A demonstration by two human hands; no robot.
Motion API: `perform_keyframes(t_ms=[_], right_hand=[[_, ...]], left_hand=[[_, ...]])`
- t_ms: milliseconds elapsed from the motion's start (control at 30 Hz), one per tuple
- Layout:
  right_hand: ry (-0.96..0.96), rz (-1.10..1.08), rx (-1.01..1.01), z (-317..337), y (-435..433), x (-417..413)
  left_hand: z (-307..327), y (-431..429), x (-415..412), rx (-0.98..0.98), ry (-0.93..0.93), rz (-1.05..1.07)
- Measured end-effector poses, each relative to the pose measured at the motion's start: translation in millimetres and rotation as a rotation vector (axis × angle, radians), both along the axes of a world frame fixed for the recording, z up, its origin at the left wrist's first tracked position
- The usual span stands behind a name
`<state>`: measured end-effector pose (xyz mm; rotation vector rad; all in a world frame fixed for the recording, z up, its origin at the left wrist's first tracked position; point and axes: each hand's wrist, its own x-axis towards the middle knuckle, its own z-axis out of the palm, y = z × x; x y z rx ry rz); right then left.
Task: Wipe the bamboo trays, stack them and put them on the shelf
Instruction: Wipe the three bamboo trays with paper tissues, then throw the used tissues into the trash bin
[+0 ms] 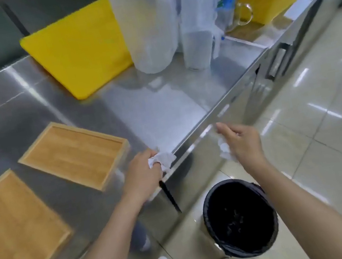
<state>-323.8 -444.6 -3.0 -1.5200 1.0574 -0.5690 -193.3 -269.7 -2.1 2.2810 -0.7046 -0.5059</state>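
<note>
Head view: 2 flat rectangular bamboo trays (pixel 75 155) (pixel 16 225) look light, stiff, best gripped by their raised rims. Left hand (pixel 146 174) clutches a crumpled white tissue (pixel 162 159); right hand (pixel 241 142) pinches another white tissue wad (pixel 224 148).

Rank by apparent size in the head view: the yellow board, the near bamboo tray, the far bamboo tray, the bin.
1. Yellow board.
2. Near bamboo tray and far bamboo tray: the near one looks larger, but it is closer to the camera, so I leave them unranked.
3. Bin, smallest.

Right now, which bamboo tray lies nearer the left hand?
The farther tray, beside the left hand; the other tray sits at the counter's left edge.
</note>
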Motion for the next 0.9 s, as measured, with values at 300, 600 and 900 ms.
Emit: perform_keyframes(t_ms=[300, 600, 900], right_hand=[[0.208, -0.062, 0.269, -69, -43, -134], [0.424, 0.006, 0.037, -130, -58, -182], [0.529, 0.068, 0.076, -211, -65, -191]], left_hand=[[-56, -86, -107, 0.086, 0.349, 0.084], [-117, -112, -146, 0.205, 0.414, -0.116], [-201, -130, -172, 0.407, 0.115, -0.135]])
